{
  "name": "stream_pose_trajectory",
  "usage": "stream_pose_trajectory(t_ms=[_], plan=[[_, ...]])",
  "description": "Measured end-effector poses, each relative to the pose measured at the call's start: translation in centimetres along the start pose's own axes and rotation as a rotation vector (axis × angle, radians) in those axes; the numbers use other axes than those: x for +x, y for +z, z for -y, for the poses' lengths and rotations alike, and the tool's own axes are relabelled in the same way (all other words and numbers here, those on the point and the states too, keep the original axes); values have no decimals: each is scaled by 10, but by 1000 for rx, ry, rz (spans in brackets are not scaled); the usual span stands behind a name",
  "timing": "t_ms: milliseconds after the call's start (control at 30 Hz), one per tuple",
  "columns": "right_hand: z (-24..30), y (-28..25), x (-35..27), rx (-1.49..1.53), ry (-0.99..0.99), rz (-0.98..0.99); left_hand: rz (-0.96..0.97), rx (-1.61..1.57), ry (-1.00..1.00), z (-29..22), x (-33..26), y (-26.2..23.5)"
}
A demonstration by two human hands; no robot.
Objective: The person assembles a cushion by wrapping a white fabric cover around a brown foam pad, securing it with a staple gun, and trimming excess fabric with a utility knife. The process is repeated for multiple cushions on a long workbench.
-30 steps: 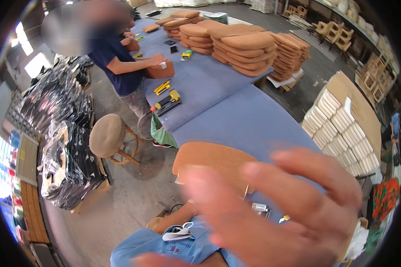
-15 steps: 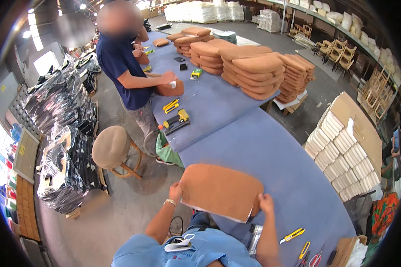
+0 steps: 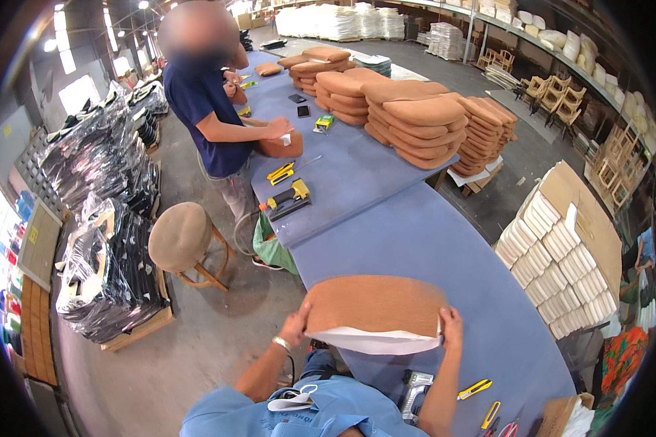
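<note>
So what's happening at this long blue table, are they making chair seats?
It looks like upholstery work. The person wearing the camera grips a tan seat cushion at both ends, left hand and right hand, with white lining showing beneath it, on the blue table. Further along, a co-worker handles another cushion piece near a staple gun. Finished cushions are stacked beyond.

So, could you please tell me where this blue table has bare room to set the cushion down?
The blue table is bare between the held cushion and the yellow staple gun, rightward to its edge. It is crowded farther up by the stacked cushions, and near the right hand by utility knives.
</note>
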State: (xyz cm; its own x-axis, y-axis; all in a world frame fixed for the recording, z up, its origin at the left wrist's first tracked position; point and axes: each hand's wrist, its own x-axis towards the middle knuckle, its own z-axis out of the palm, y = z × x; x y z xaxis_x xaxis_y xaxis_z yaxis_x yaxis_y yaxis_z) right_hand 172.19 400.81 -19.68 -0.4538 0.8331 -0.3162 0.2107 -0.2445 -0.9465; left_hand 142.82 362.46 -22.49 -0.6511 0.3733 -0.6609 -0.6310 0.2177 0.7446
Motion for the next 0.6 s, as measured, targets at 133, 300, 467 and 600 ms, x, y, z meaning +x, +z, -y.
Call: stream_pose_trajectory(t_ms=[133,300,467,600], plan=[[65,4,-24,123,-121,-56,61,-500,19,43,-60,48],[-27,-52,2,0,35,-213,12,-409,-35,62,-59,75],[-41,-13,-44,421,-12,-409,-40,-306,-16,46,-69,68],[-11,7,-59,605,-30,-405,5,-316,-52,51,-64,64]])
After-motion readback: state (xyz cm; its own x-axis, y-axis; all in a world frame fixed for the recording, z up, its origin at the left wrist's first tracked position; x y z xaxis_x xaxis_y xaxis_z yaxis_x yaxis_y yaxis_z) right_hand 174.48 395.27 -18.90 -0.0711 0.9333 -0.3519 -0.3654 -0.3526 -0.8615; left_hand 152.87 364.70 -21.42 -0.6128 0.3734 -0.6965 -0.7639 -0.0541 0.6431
